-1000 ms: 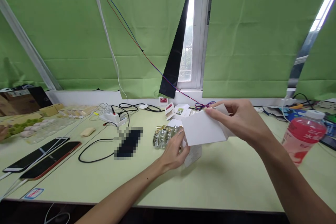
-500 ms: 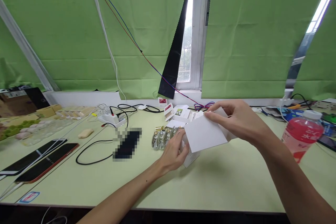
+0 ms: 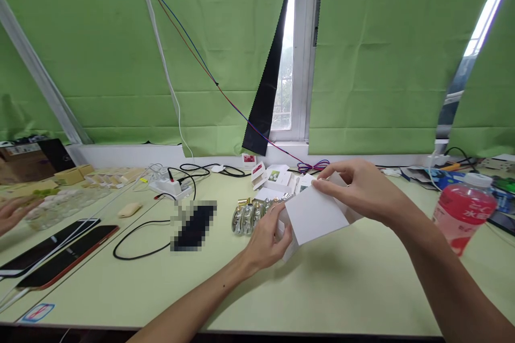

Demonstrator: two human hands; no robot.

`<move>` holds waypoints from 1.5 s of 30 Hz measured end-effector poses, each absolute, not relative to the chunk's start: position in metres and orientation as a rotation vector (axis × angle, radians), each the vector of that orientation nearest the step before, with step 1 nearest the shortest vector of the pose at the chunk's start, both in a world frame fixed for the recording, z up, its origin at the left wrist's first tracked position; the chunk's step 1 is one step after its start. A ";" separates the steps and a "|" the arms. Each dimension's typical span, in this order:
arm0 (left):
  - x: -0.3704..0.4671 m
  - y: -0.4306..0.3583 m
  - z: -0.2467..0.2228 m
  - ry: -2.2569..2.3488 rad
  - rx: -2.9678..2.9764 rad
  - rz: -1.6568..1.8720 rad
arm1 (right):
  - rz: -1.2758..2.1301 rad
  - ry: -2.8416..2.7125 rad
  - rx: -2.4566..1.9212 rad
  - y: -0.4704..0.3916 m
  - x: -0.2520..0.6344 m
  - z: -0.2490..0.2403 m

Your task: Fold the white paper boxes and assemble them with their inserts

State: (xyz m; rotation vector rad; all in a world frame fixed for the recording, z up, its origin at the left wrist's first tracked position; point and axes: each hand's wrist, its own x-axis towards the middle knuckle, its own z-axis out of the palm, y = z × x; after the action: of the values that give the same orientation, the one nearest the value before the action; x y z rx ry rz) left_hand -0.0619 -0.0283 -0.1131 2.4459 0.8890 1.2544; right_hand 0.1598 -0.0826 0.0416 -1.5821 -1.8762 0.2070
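A plain white folded card or box (image 3: pixel 316 215) is held up over the table between both of my hands. My left hand (image 3: pixel 269 237) grips its left end, with thumb and fingers closed round it. From above, my right hand (image 3: pixel 356 190) pinches its upper right edge. Just behind my left hand lie several shiny silver and gold wrapped items (image 3: pixel 247 216), partly covered by that hand. Beyond them sit small white printed boxes (image 3: pixel 277 178). The inside of the white piece is hidden from view.
On the right stands a bottle of red drink (image 3: pixel 464 211). To the left are a pixelated dark object (image 3: pixel 195 226), two phones (image 3: pixel 68 257), a power strip (image 3: pixel 171 186) and black cables. Another person's hand (image 3: pixel 18 213) reaches in at the left edge, by clear plastic trays.
Another person's hand has come into view at the far left. My hands still hold the white piece, which has tilted slightly. The view has shifted a little.
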 end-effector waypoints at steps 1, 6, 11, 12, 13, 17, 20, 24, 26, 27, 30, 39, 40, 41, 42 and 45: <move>-0.062 -0.028 -0.113 0.891 2.446 1.252 | 0.208 -1.874 -1.593 -0.082 0.160 0.042; -0.063 -0.028 -0.114 0.909 2.448 1.246 | 0.214 -1.897 -1.603 -0.080 0.159 0.042; -0.062 -0.030 -0.112 0.921 2.445 1.244 | 0.198 -1.933 -1.635 -0.078 0.160 0.045; -0.062 -0.030 -0.112 0.924 2.447 1.242 | 0.190 -1.944 -1.642 -0.077 0.160 0.046; -0.061 -0.030 -0.112 0.927 2.451 1.243 | 0.180 -1.954 -1.650 -0.077 0.160 0.047; -0.061 -0.029 -0.113 0.931 2.469 1.264 | 0.184 -1.982 -1.685 -0.074 0.159 0.051; -0.060 -0.029 -0.114 0.923 2.475 1.287 | 0.251 -1.998 -1.695 -0.071 0.157 0.055; -0.060 -0.026 -0.120 0.963 2.468 1.318 | 0.282 -2.048 -1.710 -0.065 0.155 0.060; -0.061 -0.025 -0.123 0.986 2.444 1.331 | 0.281 -2.044 -1.750 -0.063 0.153 0.063; -0.061 -0.024 -0.125 0.988 2.433 1.336 | 0.278 -2.034 -1.775 -0.062 0.152 0.064; -0.061 -0.024 -0.127 0.980 2.403 1.344 | 0.264 -2.030 -1.829 -0.058 0.151 0.067; -0.057 -0.026 -0.123 0.969 2.315 1.343 | 0.290 -2.167 -1.838 -0.036 0.145 0.076; -0.058 -0.026 -0.124 0.971 2.317 1.348 | 0.306 -2.169 -1.848 -0.033 0.144 0.076; -0.058 -0.026 -0.124 0.973 2.320 1.353 | 0.318 -2.171 -1.859 -0.030 0.143 0.076; -0.059 -0.026 -0.125 0.972 2.322 1.357 | 0.322 -2.172 -1.871 -0.027 0.142 0.076; -0.061 -0.024 -0.129 0.961 2.321 1.354 | 0.325 -2.202 -1.883 -0.021 0.137 0.076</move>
State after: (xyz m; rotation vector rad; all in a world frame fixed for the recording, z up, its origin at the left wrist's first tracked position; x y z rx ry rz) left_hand -0.0611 -0.0242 -0.1292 2.3208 0.9614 1.3540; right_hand 0.1373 -0.0207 0.0756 -1.8830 -2.2018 0.3246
